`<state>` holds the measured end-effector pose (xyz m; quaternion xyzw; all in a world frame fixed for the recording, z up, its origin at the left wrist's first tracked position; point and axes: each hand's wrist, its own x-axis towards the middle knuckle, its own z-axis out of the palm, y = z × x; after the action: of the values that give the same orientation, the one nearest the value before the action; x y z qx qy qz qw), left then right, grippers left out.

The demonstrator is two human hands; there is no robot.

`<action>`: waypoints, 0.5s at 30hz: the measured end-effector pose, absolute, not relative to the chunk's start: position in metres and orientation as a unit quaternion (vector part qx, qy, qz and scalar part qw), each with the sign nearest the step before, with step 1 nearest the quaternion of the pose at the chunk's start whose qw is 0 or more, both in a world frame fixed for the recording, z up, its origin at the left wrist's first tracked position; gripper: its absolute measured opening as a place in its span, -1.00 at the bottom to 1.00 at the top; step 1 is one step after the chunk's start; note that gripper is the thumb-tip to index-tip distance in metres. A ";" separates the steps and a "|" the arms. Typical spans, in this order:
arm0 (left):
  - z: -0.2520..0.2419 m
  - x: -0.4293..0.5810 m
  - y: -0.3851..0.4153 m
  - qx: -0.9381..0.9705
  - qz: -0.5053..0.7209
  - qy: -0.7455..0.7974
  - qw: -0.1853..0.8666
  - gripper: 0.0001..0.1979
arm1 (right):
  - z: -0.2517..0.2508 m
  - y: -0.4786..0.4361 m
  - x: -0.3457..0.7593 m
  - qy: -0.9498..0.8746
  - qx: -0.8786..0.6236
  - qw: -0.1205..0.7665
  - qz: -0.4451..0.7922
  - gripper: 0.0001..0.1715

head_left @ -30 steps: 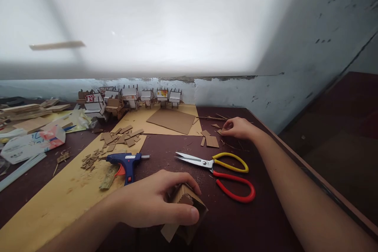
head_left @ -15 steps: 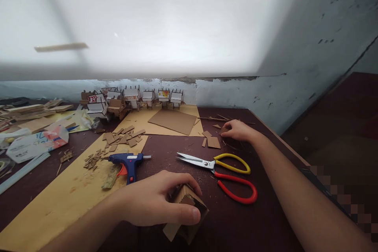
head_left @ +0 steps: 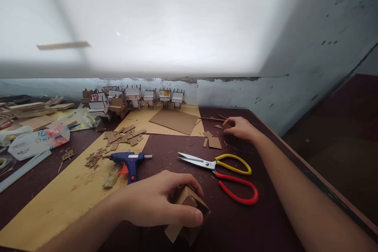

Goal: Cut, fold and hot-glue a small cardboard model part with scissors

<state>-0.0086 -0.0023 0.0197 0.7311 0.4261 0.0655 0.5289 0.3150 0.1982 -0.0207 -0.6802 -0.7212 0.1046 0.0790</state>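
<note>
The small brown cardboard box (head_left: 187, 197) sat tilted in the left hand (head_left: 156, 201), pinched between thumb and fingers at the bench's (head_left: 165, 151) near side. A dark opening showed at its right, and a flap jutted out below the thumb. Flat cardboard pieces (head_left: 214, 143), one squarish, one a narrow strip, lay near the right hand (head_left: 240, 128); a pointed scrap (head_left: 217, 126) lay just beside its fingertips.

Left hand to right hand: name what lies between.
In the head view, scissors and small cardboard pieces lie on the tabletop between the left hand and right hand.
</note>
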 end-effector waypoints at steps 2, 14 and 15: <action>0.023 -0.008 -0.003 0.735 0.062 0.427 0.524 -0.51 | -0.021 0.199 0.316 -0.705 -0.697 0.107 0.081 -0.66; 0.046 -0.008 -0.006 0.718 0.034 0.453 0.527 -0.50 | -0.027 0.236 0.281 -0.715 -0.684 0.053 0.133 -0.66; 0.045 -0.009 -0.006 0.715 0.032 0.452 0.532 -0.50 | -0.026 0.238 0.279 -0.716 -0.683 0.046 0.138 -0.66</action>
<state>-0.0087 -0.0063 0.0454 0.7154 0.4518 0.0322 0.5320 0.2792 0.2381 -0.0264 -0.6829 -0.7159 0.1377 0.0463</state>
